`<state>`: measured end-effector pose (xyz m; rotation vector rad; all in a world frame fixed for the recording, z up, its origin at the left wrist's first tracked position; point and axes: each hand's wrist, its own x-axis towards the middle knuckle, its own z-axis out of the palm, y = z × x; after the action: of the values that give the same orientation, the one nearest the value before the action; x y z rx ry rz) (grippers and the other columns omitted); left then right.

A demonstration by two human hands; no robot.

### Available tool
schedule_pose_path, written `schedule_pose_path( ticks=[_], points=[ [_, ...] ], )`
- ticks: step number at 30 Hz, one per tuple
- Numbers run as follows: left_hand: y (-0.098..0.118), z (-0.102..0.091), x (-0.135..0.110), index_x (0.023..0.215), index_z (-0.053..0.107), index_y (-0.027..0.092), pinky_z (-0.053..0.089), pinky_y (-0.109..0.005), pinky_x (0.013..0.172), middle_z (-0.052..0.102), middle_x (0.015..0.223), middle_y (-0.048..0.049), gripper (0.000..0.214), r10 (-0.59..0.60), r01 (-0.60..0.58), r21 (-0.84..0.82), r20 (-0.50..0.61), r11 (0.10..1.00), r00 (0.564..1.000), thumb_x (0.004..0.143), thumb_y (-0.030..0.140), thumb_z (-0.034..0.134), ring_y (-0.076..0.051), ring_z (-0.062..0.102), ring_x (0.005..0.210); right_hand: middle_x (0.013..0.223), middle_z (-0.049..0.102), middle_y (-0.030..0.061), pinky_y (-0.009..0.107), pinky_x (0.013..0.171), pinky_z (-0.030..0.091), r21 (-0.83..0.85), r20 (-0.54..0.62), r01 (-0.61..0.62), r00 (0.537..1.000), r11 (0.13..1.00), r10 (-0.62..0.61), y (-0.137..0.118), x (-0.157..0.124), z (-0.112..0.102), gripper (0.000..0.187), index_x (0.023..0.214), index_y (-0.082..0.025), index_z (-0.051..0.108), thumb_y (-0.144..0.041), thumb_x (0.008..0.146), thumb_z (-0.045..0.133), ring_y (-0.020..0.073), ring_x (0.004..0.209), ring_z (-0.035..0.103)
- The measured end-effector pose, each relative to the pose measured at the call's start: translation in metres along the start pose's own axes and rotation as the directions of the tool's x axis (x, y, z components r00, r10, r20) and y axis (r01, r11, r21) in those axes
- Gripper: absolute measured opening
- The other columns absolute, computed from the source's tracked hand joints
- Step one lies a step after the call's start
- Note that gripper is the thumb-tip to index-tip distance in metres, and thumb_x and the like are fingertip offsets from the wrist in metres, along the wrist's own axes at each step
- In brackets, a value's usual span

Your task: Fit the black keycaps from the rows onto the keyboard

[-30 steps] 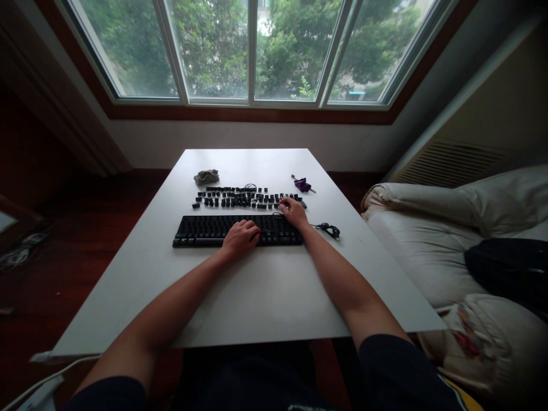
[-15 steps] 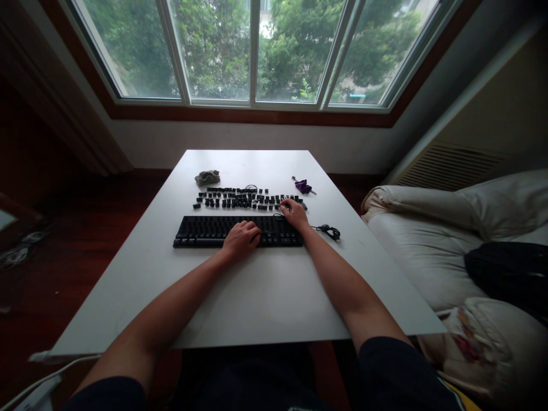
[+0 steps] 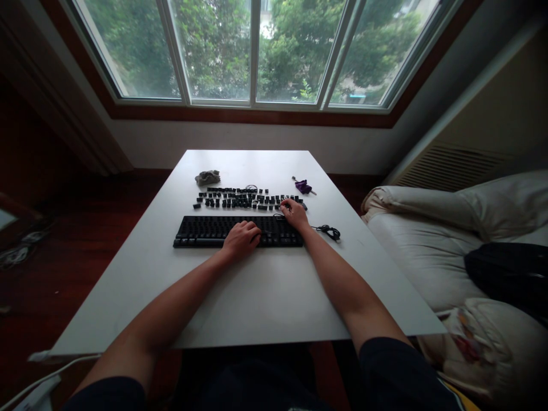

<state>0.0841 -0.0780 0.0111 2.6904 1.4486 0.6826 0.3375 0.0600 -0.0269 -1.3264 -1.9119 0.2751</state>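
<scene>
A black keyboard [image 3: 205, 231] lies lengthwise across the white table. My left hand [image 3: 242, 238] rests on its front edge a little right of the middle, fingers curled over the keys and thumb low at the front. Beyond the keyboard's far right part, my right hand [image 3: 294, 213] reaches into rows of loose black keycaps [image 3: 240, 201]. Its thumb and fingers are drawn together at a keycap, which they mostly hide. The keycaps stand in several uneven rows behind the keyboard.
On the white table [image 3: 257, 302], a crumpled grey cloth [image 3: 208, 177] lies back left and a purple cloth-like item [image 3: 303, 186] back right. A coiled black cable [image 3: 329, 231] sits right of the keyboard. A pale sofa [image 3: 402, 251] stands beyond the right edge.
</scene>
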Motion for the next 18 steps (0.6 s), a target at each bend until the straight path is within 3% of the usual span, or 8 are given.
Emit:
schedule_pose_path(
  ticks=[18],
  points=[
    [-0.0021,0.003,0.0,0.102,0.069,0.023,0.044,-0.039,0.088,0.066,0.106,-0.0061,0.02,0.008,-0.008,0.001,-0.003,1.0,1.0,0.096,0.029,0.051,-0.022,0.056,0.097,0.084,0.069,0.0041,0.03,0.07,0.044,0.016,-0.008,0.004,1.0,1.0,-0.004,0.0026,0.0003,0.0014,0.021,0.096,-0.021,0.069,-0.034,0.086,0.055,0.0192,0.069,0.057]
  ],
)
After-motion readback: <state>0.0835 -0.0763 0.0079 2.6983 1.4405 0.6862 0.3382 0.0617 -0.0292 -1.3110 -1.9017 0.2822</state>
